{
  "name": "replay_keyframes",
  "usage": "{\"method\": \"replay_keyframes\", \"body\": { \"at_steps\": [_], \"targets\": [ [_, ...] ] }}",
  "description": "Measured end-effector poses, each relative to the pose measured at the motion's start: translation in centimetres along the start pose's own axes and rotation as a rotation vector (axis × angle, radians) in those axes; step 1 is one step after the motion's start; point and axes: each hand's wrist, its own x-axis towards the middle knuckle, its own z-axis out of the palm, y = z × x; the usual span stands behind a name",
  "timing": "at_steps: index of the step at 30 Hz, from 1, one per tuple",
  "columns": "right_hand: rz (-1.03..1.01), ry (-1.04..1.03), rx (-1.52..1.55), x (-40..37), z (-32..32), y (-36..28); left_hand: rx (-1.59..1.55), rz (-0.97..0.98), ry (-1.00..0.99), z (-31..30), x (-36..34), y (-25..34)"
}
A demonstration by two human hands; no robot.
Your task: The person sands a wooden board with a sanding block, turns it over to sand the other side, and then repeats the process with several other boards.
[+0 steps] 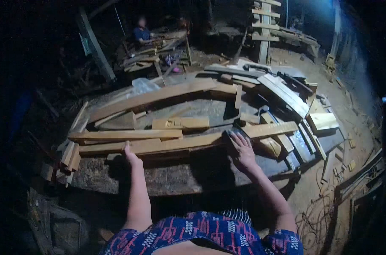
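Observation:
A long, slightly curved wooden beam [180, 143] lies across the worktable. My left hand [132, 157] grips it left of the middle, against the near edge; part of its fingers is hidden. Further right, my right hand [243, 153] lies over a dark pad [232, 135] pressed on the beam's top, its fingers bent around the pad. What the pad is made of cannot be made out. Behind the beam are a shorter straight board [129, 135] and a wooden block with a cut-out [182, 123].
The dark worktable [95, 178] carries a large curved beam [159, 97] at the back. Planks and offcuts [284, 95] pile up on the right, with a clear plastic bag [144, 86] at back left. Another person [142, 34] sits far off. Scraps [339, 165] litter the ground.

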Motion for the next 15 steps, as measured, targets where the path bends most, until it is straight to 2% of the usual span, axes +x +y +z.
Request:
{"method": "replay_keyframes", "body": {
  "at_steps": [2,3,4,5,6,7,8,10,12,13,14,15],
  "targets": [
    [-0.129,0.132,0.188,0.1,-0.2,4.5,0.007,0.074,-0.019,0.3,0.7,0.2],
    [-0.023,0.234,0.053,0.4,-0.8,5.7,0.025,0.132,-0.026,-0.1,0.8,-0.1],
    [0.063,0.177,-0.082,0.6,-2.9,7.0,0.046,0.185,-0.031,-0.8,0.8,-0.6],
    [0.124,0.304,0.201,0.8,-4.9,7.7,0.04,0.245,-0.09,-1.1,1.0,-0.9],
    [0.18,0.206,0.017,-0.3,-4.8,11.2,0.043,0.238,-0.088,-1.2,1.2,-0.9],
    [0.323,0.254,-0.327,-2.3,-3.7,14.2,0.048,0.226,-0.078,-1.2,1.3,-0.8],
    [0.338,0.153,-0.245,-3.3,-4.9,15.1,0.054,0.213,-0.068,-1.2,1.4,-0.8],
    [0.563,0.17,-0.167,-3.8,-3.0,17.5,0.054,0.233,-0.058,-1.0,1.1,-0.8],
    [0.482,0.251,0.109,-3.0,-2.1,14.4,0.092,0.264,-0.064,-1.0,0.9,-0.7],
    [0.381,0.294,0.105,-2.1,-1.3,10.9,0.095,0.265,-0.066,-0.9,0.8,-0.5],
    [0.283,0.197,0.09,-1.6,0.2,8.9,0.057,0.228,-0.039,-0.8,0.6,-0.2],
    [0.156,0.205,0.009,-1.5,1.9,6.1,0.025,0.178,-0.022,-0.5,0.4,-0.5]
  ]
}}
